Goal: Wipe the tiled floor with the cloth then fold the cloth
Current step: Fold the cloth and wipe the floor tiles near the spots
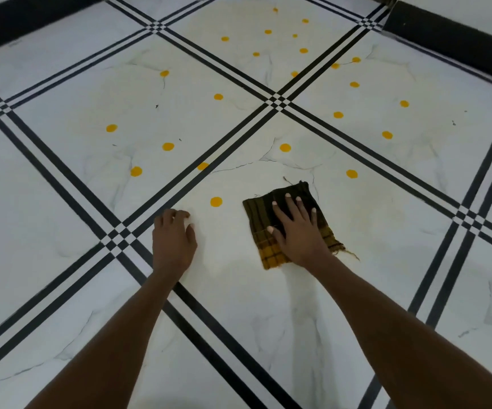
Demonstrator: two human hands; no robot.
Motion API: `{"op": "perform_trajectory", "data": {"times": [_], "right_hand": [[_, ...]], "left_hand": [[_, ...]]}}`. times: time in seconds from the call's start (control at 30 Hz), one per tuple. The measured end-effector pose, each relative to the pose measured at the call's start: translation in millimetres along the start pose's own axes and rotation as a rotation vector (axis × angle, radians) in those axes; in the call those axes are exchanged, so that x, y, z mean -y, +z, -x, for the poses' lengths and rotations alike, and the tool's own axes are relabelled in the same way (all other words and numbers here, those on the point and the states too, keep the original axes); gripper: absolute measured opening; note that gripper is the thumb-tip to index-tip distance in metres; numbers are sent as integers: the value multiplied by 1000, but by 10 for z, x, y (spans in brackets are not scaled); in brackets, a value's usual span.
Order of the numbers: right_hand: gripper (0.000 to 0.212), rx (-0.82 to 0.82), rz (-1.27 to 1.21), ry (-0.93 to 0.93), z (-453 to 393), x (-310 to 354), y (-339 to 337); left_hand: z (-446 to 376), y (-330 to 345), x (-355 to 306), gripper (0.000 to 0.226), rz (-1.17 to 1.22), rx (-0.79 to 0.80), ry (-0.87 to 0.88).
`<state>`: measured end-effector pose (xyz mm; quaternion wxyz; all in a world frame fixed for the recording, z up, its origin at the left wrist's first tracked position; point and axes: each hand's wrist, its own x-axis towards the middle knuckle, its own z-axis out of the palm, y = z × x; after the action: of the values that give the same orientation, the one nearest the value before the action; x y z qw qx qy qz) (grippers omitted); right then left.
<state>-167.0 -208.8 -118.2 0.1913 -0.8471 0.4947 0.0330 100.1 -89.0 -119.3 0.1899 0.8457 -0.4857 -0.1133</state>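
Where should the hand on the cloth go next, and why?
Probably slide the right hand, pressing flat on the cloth, toward the yellow spot just to its left. That spot lies closest, and many spots remain on the floor beyond.

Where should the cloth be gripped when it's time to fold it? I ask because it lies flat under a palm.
Probably at the far corner of the cloth, coming from above. The right hand presses flat on its middle, and that corner and the edges show free beyond the straight fingers. The near frayed corner looks loose and less sure. The left hand rests on the floor, free to pinch.
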Motion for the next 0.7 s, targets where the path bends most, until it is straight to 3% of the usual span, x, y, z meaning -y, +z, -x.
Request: {"op": "perform_trajectory", "data": {"times": [0.2,0.43,0.57,0.7], "right_hand": [[65,-119,146,-8,-33,-104,257],[65,-119,168,-48,-244,-63,155],[65,-167,155,-51,-655,-76,36],[65,-204,118,68,-1786,-186,-161]], "left_hand": [[-168,273,126,67,-151,108,4],[-210,225,129,68,-160,162,-11],[-225,179,118,62,-118,47,21],[-465,183,325,59,-125,-56,1]]}}
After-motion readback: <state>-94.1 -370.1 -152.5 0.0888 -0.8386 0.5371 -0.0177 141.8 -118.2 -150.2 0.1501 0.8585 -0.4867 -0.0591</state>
